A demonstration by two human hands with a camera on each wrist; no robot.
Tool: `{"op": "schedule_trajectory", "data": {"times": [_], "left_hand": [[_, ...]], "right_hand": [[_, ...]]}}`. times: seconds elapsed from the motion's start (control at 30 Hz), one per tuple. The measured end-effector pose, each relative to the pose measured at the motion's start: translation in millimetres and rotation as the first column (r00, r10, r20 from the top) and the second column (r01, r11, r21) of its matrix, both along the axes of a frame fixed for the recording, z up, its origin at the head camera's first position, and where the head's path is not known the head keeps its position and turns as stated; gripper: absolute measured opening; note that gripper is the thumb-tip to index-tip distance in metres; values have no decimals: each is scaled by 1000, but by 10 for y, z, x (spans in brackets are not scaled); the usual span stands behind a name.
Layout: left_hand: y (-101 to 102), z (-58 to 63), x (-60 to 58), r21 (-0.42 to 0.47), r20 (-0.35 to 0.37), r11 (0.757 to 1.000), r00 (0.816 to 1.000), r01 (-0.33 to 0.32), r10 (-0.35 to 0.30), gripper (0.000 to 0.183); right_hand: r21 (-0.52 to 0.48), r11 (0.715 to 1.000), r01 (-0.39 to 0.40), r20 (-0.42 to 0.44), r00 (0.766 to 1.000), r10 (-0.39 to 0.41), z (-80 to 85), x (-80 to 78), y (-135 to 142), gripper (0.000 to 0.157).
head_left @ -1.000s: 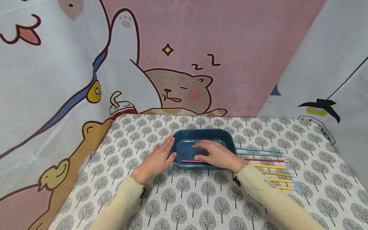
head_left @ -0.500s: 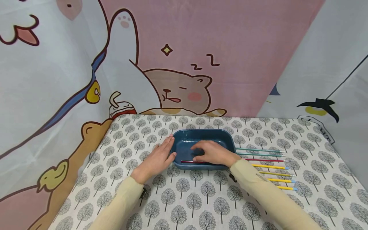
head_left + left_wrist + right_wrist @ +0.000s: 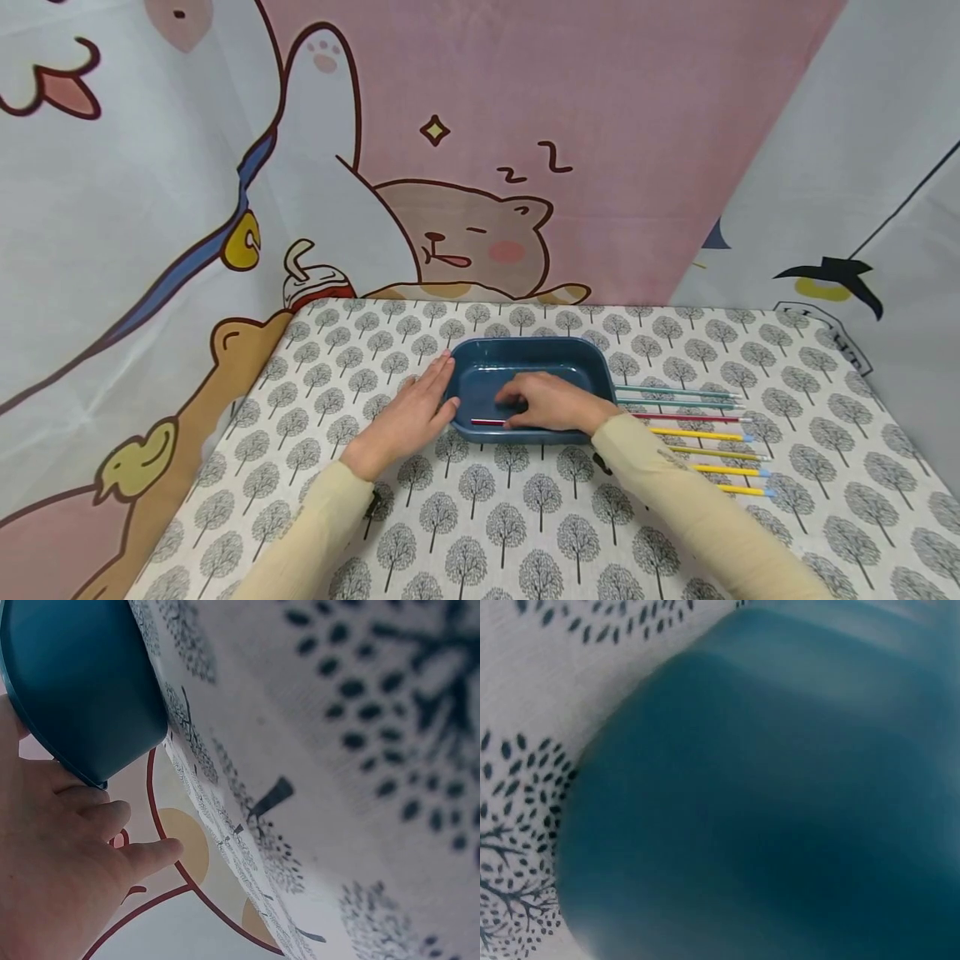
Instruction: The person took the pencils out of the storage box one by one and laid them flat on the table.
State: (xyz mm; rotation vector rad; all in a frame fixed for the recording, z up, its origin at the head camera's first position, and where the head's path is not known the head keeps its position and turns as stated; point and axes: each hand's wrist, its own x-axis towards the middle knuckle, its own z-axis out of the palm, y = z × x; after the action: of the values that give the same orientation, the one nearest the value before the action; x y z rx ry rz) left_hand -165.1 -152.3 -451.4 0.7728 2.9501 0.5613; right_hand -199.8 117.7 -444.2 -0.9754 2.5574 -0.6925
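A dark blue rectangular dish (image 3: 517, 436) stands in the middle of the table. My left hand (image 3: 408, 417) rests against its left end, fingers extended along the rim. In the left wrist view, the left hand (image 3: 67, 855) touches the edge of the dish (image 3: 90, 682). My right hand (image 3: 551, 400) reaches inside over the right wall, fingers bent. Its thumb tip is down at a thin red pencil (image 3: 486, 422) along the near wall, with a gap between thumb and forefinger. The right wrist view holds only the blurred dish wall (image 3: 742, 787), and no fingers.
Several pencils lie in a row right of the dish: teal ones (image 3: 678, 404), a red one (image 3: 697, 417) and yellow ones (image 3: 701, 434). The right sleeve (image 3: 697, 500) partly covers them. A tree-print cloth (image 3: 405, 533) covers the table; a printed curtain (image 3: 637, 125) hangs behind.
My right hand has shifted slightly left, its fingers bending more and its thumb dropping onto the line of the red pencil. The left hand and the dish have stayed put.
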Motion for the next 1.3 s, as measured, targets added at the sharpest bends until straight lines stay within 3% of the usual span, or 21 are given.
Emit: {"op": "schedule_trajectory", "data": {"times": [0.7,1.07,1.3], "left_hand": [[7,-26,-1,19,-5,1000,1000,10,-10,69],[12,-14,-1,18,12,1000,1000,-4,4,67],[-3,-7,8,23,19,1000,1000,-5,5,68]], "right_hand": [[45,999,-18,1,1000,18,-56,-23,-41,26],[22,999,-28,5,1000,28,-55,-34,-31,23],[9,999,-46,-27,999,46,-56,-40,-34,12]]}}
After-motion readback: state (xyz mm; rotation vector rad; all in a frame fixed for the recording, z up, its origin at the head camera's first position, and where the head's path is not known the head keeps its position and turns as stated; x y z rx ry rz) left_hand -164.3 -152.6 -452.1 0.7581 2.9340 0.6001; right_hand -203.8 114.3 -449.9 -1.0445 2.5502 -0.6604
